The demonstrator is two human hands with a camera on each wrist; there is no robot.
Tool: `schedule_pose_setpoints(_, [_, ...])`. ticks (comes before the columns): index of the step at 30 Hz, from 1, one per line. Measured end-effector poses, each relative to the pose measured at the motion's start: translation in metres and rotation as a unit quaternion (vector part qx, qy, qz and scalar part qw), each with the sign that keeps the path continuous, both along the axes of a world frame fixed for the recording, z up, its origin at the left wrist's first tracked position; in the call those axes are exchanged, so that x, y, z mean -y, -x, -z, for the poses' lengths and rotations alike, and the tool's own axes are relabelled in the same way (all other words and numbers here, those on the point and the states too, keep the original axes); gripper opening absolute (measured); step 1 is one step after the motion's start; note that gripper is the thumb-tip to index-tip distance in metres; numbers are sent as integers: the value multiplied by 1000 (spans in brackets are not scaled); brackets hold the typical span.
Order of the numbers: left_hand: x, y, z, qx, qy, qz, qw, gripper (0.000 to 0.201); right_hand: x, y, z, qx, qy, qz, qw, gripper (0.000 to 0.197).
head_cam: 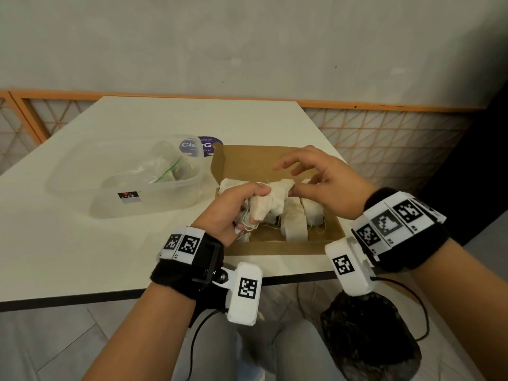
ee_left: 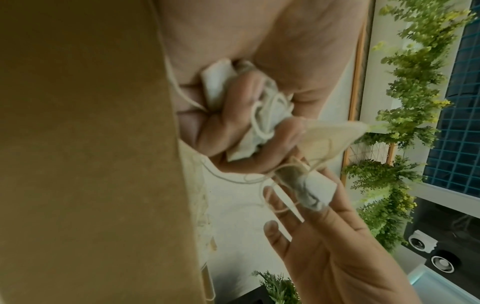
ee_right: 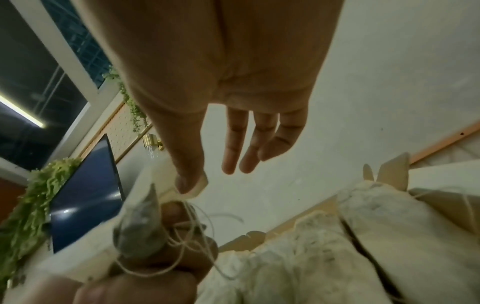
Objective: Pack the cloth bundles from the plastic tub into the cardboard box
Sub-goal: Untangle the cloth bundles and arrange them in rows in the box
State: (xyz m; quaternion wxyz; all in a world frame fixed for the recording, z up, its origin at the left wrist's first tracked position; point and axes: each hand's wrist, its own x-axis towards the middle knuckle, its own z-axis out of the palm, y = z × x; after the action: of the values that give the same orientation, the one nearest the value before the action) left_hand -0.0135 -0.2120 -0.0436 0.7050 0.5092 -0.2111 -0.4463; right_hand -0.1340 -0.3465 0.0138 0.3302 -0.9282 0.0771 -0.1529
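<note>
My left hand (head_cam: pixel 246 206) grips a cream cloth bundle (head_cam: pixel 261 209) with loose strings just above the open cardboard box (head_cam: pixel 275 160). In the left wrist view its fingers (ee_left: pixel 241 115) curl tightly round the bundle (ee_left: pixel 270 117). My right hand (head_cam: pixel 298 188) pinches the bundle's far end between thumb and forefinger, the other fingers spread; the right wrist view shows that pinch (ee_right: pixel 192 185). Several packed bundles (head_cam: pixel 297 220) lie side by side in the box. The clear plastic tub (head_cam: pixel 82 171) stands left of the box with more bundles (head_cam: pixel 170 169) in clear plastic.
A purple round label (head_cam: pixel 206 145) lies behind the tub. The white table (head_cam: pixel 82 243) ends in a dark front edge just below my wrists. A black fuzzy object (head_cam: pixel 368 342) sits below the table by my right forearm. An orange lattice panel (head_cam: pixel 384 138) lines the wall.
</note>
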Motion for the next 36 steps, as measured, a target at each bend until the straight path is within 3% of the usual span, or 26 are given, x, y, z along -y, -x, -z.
schedule_pose_setpoints(3, [-1, 2, -2, -5, 4, 14, 1000, 12, 1, -1, -5, 29, -61, -5, 998, 20])
schedule_pose_setpoints(6, [0, 4, -3, 25, -4, 11, 1000, 18, 3, 0, -13, 27, -120, -16, 992, 14])
schedule_pose_setpoints(12, [1, 3, 0, 64, -4, -3, 998, 25, 21, 7, -33, -89, 5, 66, 994, 12])
schedule_pose_setpoints(16, [1, 2, 1, 57, -4, -16, 998, 25, 33, 12, -30, -195, 148, 92, 965, 9])
schedule_pose_setpoints(19, [2, 0, 2, 48, 4, -22, 999, 23, 37, 13, -25, -230, 176, 81, 954, 13])
schedule_pose_setpoints(28, [1, 1, 1, 40, 13, -32, 999, 22, 43, 7, -14, -345, 117, 30, 931, 22])
schedule_pose_setpoints(33, [1, 1, 2, 45, 14, -31, 998, 22, 48, -3, -1, -306, 105, 71, 944, 19])
schedule_pose_setpoints(36, [1, 1, 2, 46, 12, -31, 998, 22, 47, 0, -9, -284, 29, 60, 956, 14])
